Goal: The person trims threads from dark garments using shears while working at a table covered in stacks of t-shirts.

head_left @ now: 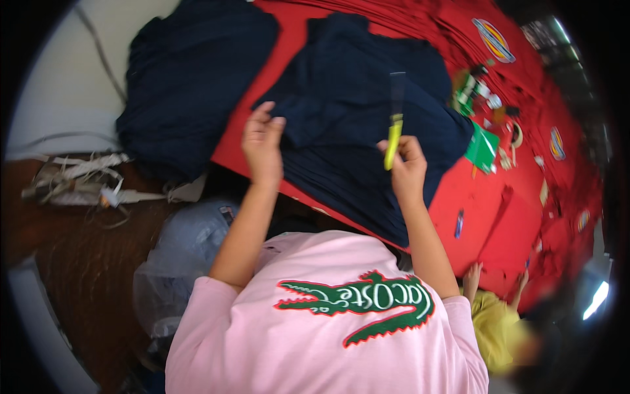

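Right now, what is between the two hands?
In the head view, only dark navy cloth spread on the red table lies between the left hand and the right hand, which holds a yellow-handled tool.

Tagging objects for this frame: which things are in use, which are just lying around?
In use:
- left hand on the dark navy garment
- right hand holding the yellow-handled tool

Lying about:
- second navy pile
- green card
- blue pen
- white strips
- clear plastic bag
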The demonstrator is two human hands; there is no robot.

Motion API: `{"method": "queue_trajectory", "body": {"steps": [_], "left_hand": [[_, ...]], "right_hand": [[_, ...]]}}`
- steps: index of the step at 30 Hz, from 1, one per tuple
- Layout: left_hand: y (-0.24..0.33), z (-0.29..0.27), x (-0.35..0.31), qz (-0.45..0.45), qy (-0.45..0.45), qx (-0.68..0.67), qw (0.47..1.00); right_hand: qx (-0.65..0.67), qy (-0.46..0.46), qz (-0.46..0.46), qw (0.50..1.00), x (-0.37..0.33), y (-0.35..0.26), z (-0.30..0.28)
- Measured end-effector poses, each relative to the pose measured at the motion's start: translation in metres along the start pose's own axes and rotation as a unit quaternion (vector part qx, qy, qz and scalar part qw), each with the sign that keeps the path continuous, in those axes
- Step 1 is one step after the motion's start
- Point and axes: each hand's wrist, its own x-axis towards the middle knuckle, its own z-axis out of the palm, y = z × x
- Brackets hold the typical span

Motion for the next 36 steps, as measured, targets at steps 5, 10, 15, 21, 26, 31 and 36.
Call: {"method": "queue_trajectory", "body": {"steps": [5,10,15,21,26,31,36], "left_hand": [[-0.008,-0.049,0.018,-0.045,0.047,-0.014,0.998],[-0.021,-0.069,0.025,-0.098,-0.006,0.031,0.995],[-0.03,-0.043,0.034,-0.142,-0.075,0.137,0.977],[-0.032,-0.081,0.066,-0.063,-0.06,0.209,0.974],[-0.02,-0.129,0.077,-0.153,-0.027,0.181,0.971],[-0.007,-0.093,0.083,-0.251,-0.042,0.131,0.958],[0.074,0.027,0.155,-0.021,-0.174,0.035,0.984]], "right_hand": [[0.094,0.249,0.057,0.962,-0.032,0.055,-0.124],[-0.104,0.185,0.087,0.973,-0.12,0.095,-0.14],[-0.42,0.137,-0.084,0.893,-0.111,0.056,-0.045],[-0.379,0.175,-0.119,0.901,-0.084,0.068,-0.069],[-0.121,0.348,0.083,0.926,-0.138,0.085,-0.138],[-0.247,0.166,0.2,0.933,-0.148,0.093,-0.159],[0.084,0.155,0.095,0.98,-0.037,0.034,-0.216]]}}
